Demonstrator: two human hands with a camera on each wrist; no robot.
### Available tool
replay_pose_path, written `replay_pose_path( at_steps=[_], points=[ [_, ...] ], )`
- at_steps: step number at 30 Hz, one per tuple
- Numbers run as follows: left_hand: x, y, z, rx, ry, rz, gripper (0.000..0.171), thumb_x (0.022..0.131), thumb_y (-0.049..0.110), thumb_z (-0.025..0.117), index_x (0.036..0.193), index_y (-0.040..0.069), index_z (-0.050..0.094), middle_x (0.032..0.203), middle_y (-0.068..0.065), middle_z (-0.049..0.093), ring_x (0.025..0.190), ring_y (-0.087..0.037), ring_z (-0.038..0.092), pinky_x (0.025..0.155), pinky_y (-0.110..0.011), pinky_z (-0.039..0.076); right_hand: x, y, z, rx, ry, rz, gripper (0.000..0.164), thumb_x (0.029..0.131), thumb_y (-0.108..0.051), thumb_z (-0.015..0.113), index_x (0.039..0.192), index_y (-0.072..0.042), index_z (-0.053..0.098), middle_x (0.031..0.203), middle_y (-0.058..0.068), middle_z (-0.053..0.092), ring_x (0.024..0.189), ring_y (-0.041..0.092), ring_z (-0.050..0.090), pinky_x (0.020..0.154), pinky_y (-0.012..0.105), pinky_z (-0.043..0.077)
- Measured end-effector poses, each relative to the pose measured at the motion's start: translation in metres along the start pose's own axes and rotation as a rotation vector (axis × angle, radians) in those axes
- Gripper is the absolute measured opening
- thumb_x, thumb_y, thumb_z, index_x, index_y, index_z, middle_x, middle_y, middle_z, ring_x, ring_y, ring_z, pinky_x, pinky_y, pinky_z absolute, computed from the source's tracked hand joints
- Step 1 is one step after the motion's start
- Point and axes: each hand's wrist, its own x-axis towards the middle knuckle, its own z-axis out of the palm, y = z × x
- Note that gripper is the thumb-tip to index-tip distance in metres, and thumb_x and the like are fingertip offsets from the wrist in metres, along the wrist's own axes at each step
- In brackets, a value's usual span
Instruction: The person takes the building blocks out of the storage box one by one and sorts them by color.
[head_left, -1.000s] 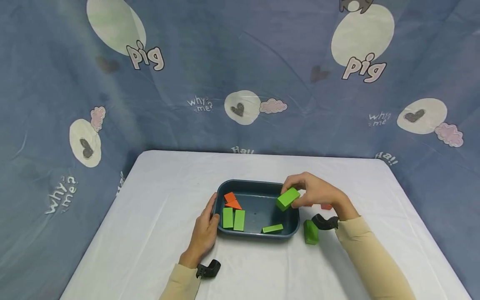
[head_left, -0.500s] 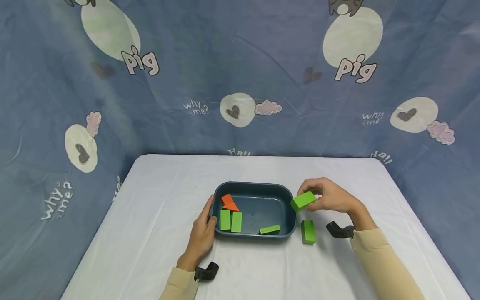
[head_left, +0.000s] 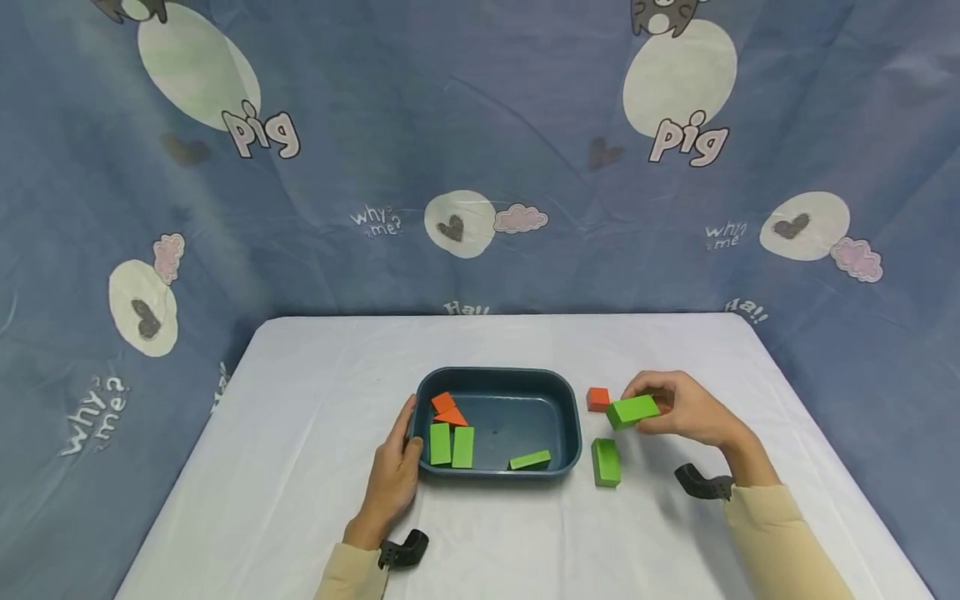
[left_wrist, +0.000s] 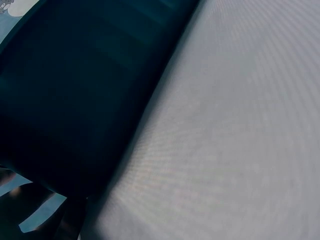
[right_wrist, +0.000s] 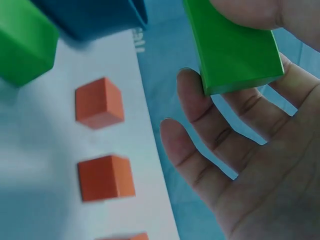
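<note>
Right hand [head_left: 686, 408] pinching a green block [head_left: 632, 411] between thumb and fingers outside the tray's [head_left: 495, 474] right edge, left hand [head_left: 392, 475] resting against its left edge with fingers nearly straight, an orange block [head_left: 597, 399] standing between right hand and tray, another green block [head_left: 606, 462] lying near the tray's near right corner.

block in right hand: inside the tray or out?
Out. The head view shows the right hand pinching the green block right of the tray, with a gap between.
</note>
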Motion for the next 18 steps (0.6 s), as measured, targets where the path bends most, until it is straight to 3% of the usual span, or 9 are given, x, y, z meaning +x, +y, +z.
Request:
replay_pose_path(
  at_steps=[6,8,15,18],
  points=[
    [-0.002,-0.001,-0.001,-0.039,-0.004,-0.004,0.064,0.102,-0.003,0.046,0.162,0.013,0.03,0.16,-0.011,0.039,0.145,-0.026,0.036,0.113,-0.015,0.023,-0.016,0.004,-0.001,-0.048,0.092,0.03,0.036,0.078,0.012,0.078,0.109,-0.004,0.071,0.108,0.015,0.068,0.09,0.024,0.065,0.081,0.028,0.055],
    [-0.002,-0.001,-0.001,-0.043,-0.004,-0.004,0.064,0.102,-0.003,0.045,0.162,0.012,0.03,0.16,-0.01,0.038,0.145,-0.026,0.036,0.111,-0.011,0.021,-0.022,0.006,-0.002,-0.073,0.125,0.036,0.034,0.078,0.01,0.079,0.108,-0.005,0.071,0.106,0.014,0.068,0.088,0.024,0.064,0.08,0.028,0.055],
    [-0.001,0.001,-0.001,-0.032,-0.012,-0.017,0.063,0.102,-0.002,0.044,0.162,0.011,0.029,0.16,-0.01,0.038,0.145,-0.024,0.036,0.115,-0.024,0.024,-0.04,0.019,0.003,-0.147,0.213,0.092,0.033,0.078,0.003,0.083,0.107,-0.008,0.072,0.107,0.01,0.067,0.091,0.02,0.064,0.083,0.025,0.054],
    [0.0,0.002,-0.001,-0.028,-0.01,-0.007,0.063,0.102,-0.002,0.044,0.162,0.012,0.029,0.16,-0.01,0.038,0.145,-0.025,0.036,0.115,-0.022,0.024,-0.047,0.025,0.006,-0.142,0.241,0.096,0.034,0.077,0.005,0.083,0.108,-0.005,0.072,0.108,0.013,0.066,0.09,0.019,0.065,0.082,0.024,0.054]
  ],
)
